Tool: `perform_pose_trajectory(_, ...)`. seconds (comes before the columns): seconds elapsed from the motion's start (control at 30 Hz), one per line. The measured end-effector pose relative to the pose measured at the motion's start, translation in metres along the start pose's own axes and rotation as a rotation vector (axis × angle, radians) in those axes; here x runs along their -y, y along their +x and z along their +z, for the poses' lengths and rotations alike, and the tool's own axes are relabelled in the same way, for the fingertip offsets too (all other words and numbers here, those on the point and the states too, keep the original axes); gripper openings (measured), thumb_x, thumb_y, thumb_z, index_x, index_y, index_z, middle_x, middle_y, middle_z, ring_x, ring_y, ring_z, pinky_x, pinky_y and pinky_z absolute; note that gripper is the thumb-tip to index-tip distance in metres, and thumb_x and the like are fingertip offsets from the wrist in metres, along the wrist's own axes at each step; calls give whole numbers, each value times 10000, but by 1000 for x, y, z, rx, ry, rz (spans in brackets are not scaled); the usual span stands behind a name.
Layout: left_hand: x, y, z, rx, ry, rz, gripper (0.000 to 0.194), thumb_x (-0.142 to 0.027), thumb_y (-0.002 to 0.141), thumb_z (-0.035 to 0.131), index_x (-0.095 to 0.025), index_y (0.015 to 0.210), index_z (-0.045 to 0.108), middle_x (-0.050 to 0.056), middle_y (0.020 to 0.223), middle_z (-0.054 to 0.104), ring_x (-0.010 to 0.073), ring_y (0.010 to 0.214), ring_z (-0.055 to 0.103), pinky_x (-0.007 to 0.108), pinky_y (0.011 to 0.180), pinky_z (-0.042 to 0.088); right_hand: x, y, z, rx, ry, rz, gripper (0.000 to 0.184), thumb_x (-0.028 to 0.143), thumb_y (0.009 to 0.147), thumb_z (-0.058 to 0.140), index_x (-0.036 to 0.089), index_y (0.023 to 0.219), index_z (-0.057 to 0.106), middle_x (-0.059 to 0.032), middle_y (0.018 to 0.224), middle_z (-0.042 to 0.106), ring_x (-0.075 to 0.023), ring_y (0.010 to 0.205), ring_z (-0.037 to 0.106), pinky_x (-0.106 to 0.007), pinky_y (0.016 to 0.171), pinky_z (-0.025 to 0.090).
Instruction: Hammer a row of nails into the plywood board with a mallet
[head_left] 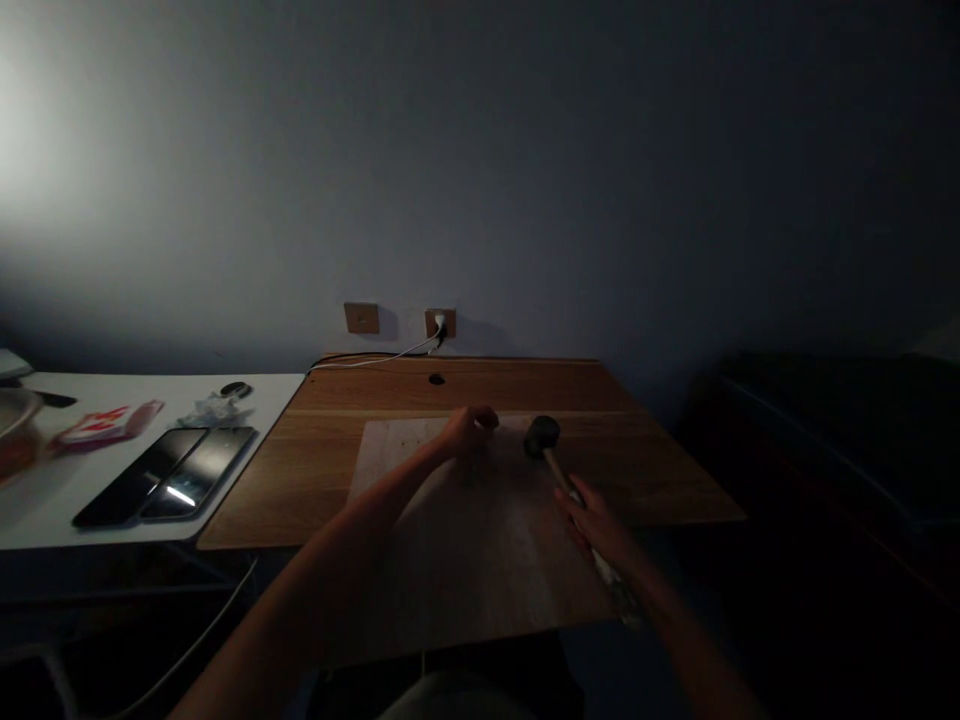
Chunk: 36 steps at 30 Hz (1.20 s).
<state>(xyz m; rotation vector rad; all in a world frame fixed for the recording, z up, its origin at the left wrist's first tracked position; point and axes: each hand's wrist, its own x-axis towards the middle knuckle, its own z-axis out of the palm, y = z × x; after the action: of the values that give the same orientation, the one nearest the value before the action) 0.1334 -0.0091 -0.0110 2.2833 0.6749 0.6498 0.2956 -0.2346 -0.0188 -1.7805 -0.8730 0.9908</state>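
My right hand [589, 515] is wrapped round the pale handle of a rubber mallet [542, 437]. Its dark head is raised toward the far right part of a pale board [517, 550]. Over the far edge of that board is my left hand [469, 432], its fingers curled together, to the left of the mallet head. Whatever the left fingers hold, if anything, is too small and dark to make out. A few tiny dark specks show on the board left of this hand.
Under the board is a wooden desk [277, 490], set against the wall. A white table [45, 520] adjoins on the left, bearing two dark phone-like slabs [199, 475], a red and white packet [109, 425] and crumpled clear plastic [214, 410]. White and black cables run to a wall socket [440, 322].
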Motion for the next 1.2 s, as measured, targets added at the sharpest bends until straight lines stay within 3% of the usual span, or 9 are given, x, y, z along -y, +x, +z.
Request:
perform_pose_trajectory(0.13,11,1,13,50,-19,2,226,-119,748,613,-142,938,734,38,885,746,159,808,677,256,780,518,-5,2,0,-18,5,25,728,585,730,584,171,1314,450,134,421,380,-108,305,340,-207,328,241)
perform_pose_trajectory(0.23,10,-1,19,23,10,4,234,-124,783,590,-150,958,742,46,907,752,161,810,683,264,797,522,-4,2,0,10,-11,-4,677,572,753,572,165,1284,471,127,403,390,-106,304,324,-209,327,252)
perform_pose_trajectory(0.5,8,-7,14,-5,33,-7,273,-81,770,587,-160,977,745,51,982,758,169,893,694,264,840,525,2,-2,0,16,-10,5,575,536,775,568,183,1224,497,134,395,357,-107,302,319,-205,322,244)
perform_pose_trajectory(0.67,13,-7,16,-5,14,23,249,-96,787,597,-142,977,751,66,975,760,169,865,696,268,831,529,10,-6,1,33,9,-34,541,609,719,599,204,1065,505,142,446,369,-80,299,298,-211,319,242)
perform_pose_trajectory(0.87,14,-6,18,-11,105,60,265,-98,775,608,-161,980,762,66,972,749,183,895,680,283,860,520,24,-6,4,11,-33,-122,458,595,767,565,202,998,517,120,489,427,-74,318,353,-201,321,267)
perform_pose_trajectory(1.0,15,-4,20,-32,110,49,262,-119,798,596,-172,996,760,58,926,746,177,848,678,268,828,515,29,1,14,41,-61,-157,449,569,795,553,194,1041,541,123,477,400,-80,312,352,-202,308,255)
perform_pose_trajectory(1.2,23,-3,27,-54,-59,-8,495,-81,773,586,-202,1251,625,20,916,749,148,790,690,229,738,518,31,12,31,28,-100,-122,602,515,839,540,151,1316,496,107,478,437,-98,318,396,-209,325,285)
